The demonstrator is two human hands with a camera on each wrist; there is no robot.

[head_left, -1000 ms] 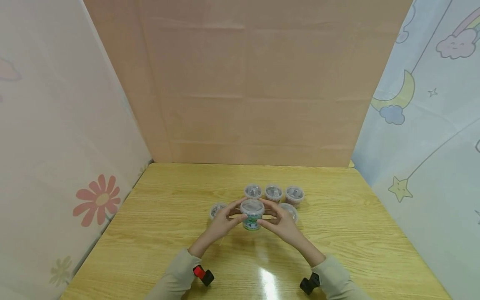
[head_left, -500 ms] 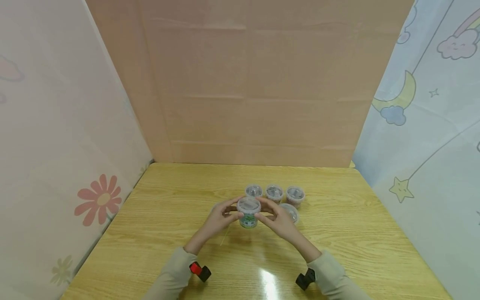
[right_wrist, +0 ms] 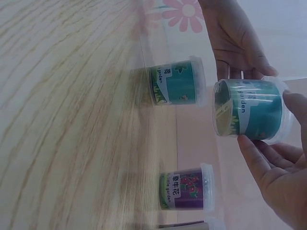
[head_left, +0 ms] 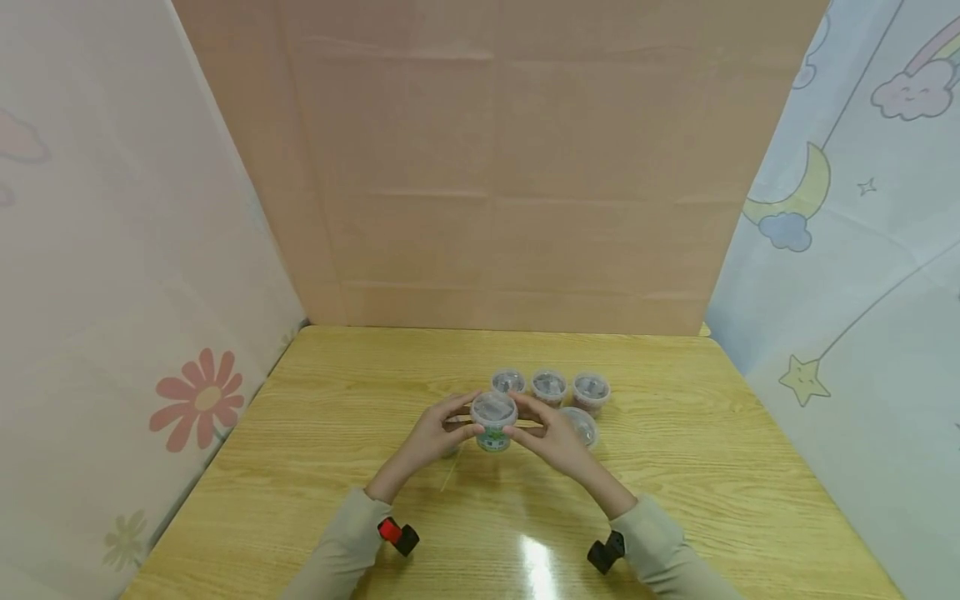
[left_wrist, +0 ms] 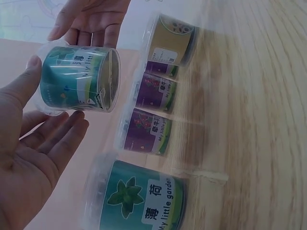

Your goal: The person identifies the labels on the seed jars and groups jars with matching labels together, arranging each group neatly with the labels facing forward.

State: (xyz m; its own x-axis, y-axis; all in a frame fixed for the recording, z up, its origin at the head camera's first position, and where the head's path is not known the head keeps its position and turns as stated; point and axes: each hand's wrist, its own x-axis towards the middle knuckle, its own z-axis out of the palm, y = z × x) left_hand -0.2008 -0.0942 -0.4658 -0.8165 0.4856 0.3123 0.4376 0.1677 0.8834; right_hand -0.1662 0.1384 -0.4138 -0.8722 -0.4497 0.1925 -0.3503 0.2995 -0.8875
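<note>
In the head view, a lidded clear plastic tub [head_left: 493, 425] with a teal label is held above the table between both hands. My left hand [head_left: 429, 435] grips its left side and my right hand [head_left: 561, 443] its right, thumbs toward me and fingers behind, near the lid. The left wrist view shows the held tub [left_wrist: 72, 79] tipped sideways by the camera angle, with "My little" on its label. Another teal-labelled tub [right_wrist: 180, 84] stands on the table, mostly hidden behind my left hand in the head view.
Three lidded tubs stand in a back row, including a purple-labelled tub [left_wrist: 146, 132]. A tan-labelled tub [left_wrist: 170, 43] stands right of centre, its lid [head_left: 579, 427] showing behind my right hand. A thin pale strip [head_left: 452, 473] lies on the wooden table [head_left: 337, 375].
Both hands have shifted slightly left and a little farther away, carrying the tub. The standing tub at the left has become mostly hidden behind my left hand.
</note>
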